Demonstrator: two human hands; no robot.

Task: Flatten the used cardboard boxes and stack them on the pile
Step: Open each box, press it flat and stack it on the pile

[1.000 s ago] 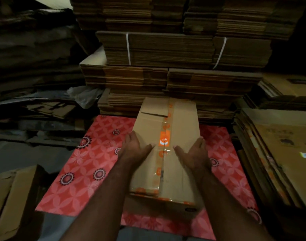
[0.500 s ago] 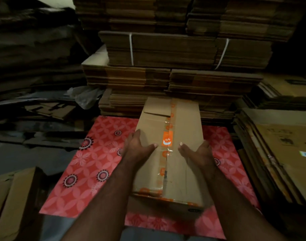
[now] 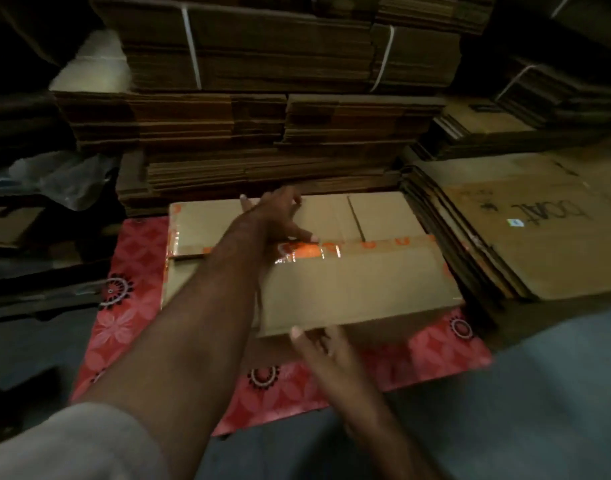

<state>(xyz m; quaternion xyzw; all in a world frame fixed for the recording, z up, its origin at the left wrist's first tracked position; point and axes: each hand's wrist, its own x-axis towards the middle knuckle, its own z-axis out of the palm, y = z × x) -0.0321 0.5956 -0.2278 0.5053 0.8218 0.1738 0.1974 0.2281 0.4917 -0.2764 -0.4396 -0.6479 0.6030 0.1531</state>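
Observation:
A brown cardboard box [image 3: 359, 289] with orange printed tape along its seam lies lengthwise left to right on a red flowered sheet [image 3: 131, 306]. My left hand [image 3: 280, 216] reaches over the box's top, fingers spread flat across the far panel near the tape. At the box's near edge my right hand [image 3: 318, 344] touches the rim with straight fingers. Behind the box rise tall stacks of flattened cardboard [image 3: 262, 133].
A low pile of flattened boxes [image 3: 526, 237] with dark lettering lies to the right. Bundles tied with white straps [image 3: 193, 50] sit on the back stacks. Crumpled plastic [image 3: 65, 178] and dark cardboard scraps lie at the left. Grey floor [image 3: 539, 393] spreads in front.
The box has turned from pointing away from me to lying crosswise. My left hand moved forward across its top, and my right hand dropped to its near edge. The view moved closer.

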